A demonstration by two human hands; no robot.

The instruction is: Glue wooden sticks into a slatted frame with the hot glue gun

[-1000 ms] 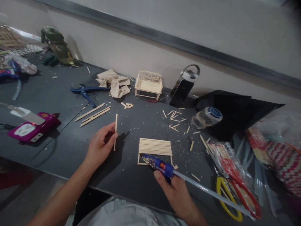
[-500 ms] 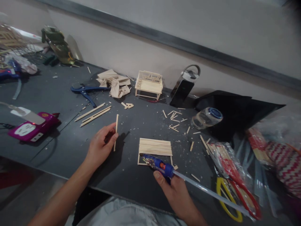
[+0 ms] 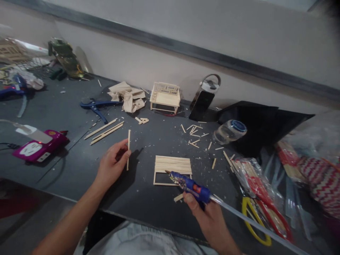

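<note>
Between the thumb and fingers of my left hand (image 3: 113,163) a thin wooden stick (image 3: 129,150) is pinched, held nearly upright above the table. My right hand (image 3: 205,214) grips a blue hot glue gun (image 3: 192,186), with a long clear glue stick (image 3: 247,214) trailing out of its back. The gun's nozzle is over a small wooden frame (image 3: 172,163) lying flat on the table; whether it touches cannot be told. Slats cover the frame's far part, and its near part is an open gap. A short piece of wood (image 3: 178,197) lies beside the gun.
Loose sticks (image 3: 107,131) and blue cutters (image 3: 97,106) lie left. A miniature wooden bench (image 3: 165,97), a phone (image 3: 202,104) against a bottle and a clear jar (image 3: 230,132) stand behind. Scissors (image 3: 256,221) lie right; a purple power strip (image 3: 39,147) is at left.
My right hand has drawn the glue gun right, along the frame, uncovering more of its left side. My left hand still holds the stick. The view has shifted slightly.
</note>
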